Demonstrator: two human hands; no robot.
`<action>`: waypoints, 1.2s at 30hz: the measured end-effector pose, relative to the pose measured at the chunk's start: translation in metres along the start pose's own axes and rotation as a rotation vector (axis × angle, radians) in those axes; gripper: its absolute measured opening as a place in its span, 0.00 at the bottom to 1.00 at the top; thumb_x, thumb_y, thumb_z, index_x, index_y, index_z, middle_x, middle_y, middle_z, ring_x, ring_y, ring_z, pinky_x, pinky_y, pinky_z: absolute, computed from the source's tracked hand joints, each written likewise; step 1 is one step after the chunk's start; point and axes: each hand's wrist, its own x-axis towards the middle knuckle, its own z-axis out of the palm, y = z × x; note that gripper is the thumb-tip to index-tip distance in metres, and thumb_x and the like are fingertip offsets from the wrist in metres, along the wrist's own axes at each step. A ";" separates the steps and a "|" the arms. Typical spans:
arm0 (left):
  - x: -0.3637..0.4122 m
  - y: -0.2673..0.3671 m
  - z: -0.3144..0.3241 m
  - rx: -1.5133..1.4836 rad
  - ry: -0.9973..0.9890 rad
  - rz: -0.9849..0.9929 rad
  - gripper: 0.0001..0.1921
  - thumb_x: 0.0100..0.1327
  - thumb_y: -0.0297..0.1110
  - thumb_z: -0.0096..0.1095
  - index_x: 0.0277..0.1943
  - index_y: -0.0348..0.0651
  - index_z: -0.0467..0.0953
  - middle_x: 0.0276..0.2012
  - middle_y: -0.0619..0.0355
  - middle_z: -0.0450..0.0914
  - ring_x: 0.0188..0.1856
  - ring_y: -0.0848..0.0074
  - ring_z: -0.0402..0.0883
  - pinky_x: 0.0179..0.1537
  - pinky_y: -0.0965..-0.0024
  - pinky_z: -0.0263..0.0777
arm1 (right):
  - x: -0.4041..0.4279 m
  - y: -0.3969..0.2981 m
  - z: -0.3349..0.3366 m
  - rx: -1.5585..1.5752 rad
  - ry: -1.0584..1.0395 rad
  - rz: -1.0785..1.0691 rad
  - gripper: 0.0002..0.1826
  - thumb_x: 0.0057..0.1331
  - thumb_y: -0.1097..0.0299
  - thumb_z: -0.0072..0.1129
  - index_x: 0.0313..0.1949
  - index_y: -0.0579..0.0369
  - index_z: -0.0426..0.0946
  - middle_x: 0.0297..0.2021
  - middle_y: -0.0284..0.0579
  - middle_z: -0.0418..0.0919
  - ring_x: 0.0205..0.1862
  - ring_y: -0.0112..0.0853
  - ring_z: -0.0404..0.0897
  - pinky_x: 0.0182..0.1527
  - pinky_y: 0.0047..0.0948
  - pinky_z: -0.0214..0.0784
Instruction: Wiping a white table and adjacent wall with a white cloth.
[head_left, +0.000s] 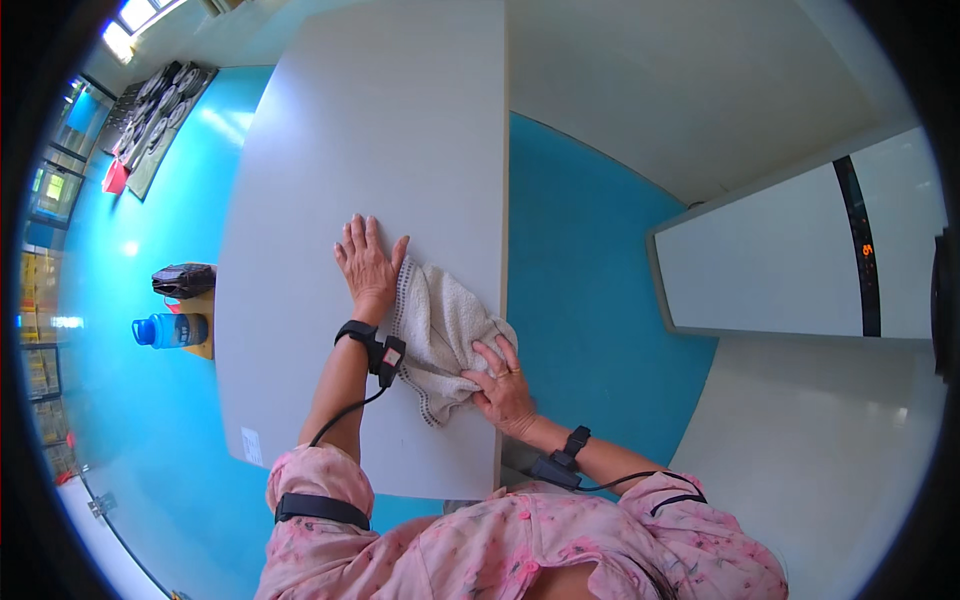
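Observation:
A rumpled off-white terry towel (442, 315) with a dark stitched border lies on the pale tabletop (375, 135). My right hand (504, 390) grips its lower right part at the table's right edge, where some of the cloth hangs over. The fingers are bent over the fabric and the thumb is partly hidden in the folds. Flat on the tabletop, left of the towel, rests my left hand (367, 266). Its fingers point away from me with the thumb spread out beside the towel's border, and it holds nothing.
Past the left edge, a blue water bottle (172, 331) and a dark bag (184, 280) sit on a small wooden surface (201, 330). Right of the table stands a white appliance (757, 262) with a lit display. Dark round objects (161, 101) and a pink container (115, 178) are at the far left.

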 end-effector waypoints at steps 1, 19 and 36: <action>0.000 -0.001 -0.001 0.004 0.006 0.001 0.35 0.65 0.60 0.46 0.64 0.40 0.61 0.67 0.48 0.57 0.70 0.56 0.52 0.68 0.47 0.40 | -0.003 -0.005 0.000 -0.004 0.011 0.003 0.24 0.44 0.77 0.63 0.43 0.45 0.74 0.62 0.43 0.61 0.65 0.56 0.54 0.64 0.47 0.57; -0.003 -0.009 -0.001 -0.035 -0.009 -0.058 0.32 0.64 0.54 0.50 0.64 0.41 0.62 0.68 0.50 0.57 0.71 0.59 0.51 0.69 0.49 0.39 | 0.149 0.082 0.006 0.029 0.096 0.168 0.29 0.51 0.75 0.65 0.54 0.44 0.69 0.66 0.57 0.51 0.63 0.56 0.58 0.64 0.45 0.55; -0.015 -0.015 -0.009 0.037 0.003 -0.044 0.29 0.63 0.48 0.53 0.64 0.46 0.63 0.67 0.52 0.60 0.70 0.59 0.54 0.69 0.52 0.42 | 0.298 0.154 -0.051 -0.171 -0.400 0.140 0.29 0.57 0.63 0.62 0.59 0.41 0.68 0.68 0.56 0.50 0.63 0.59 0.58 0.61 0.46 0.62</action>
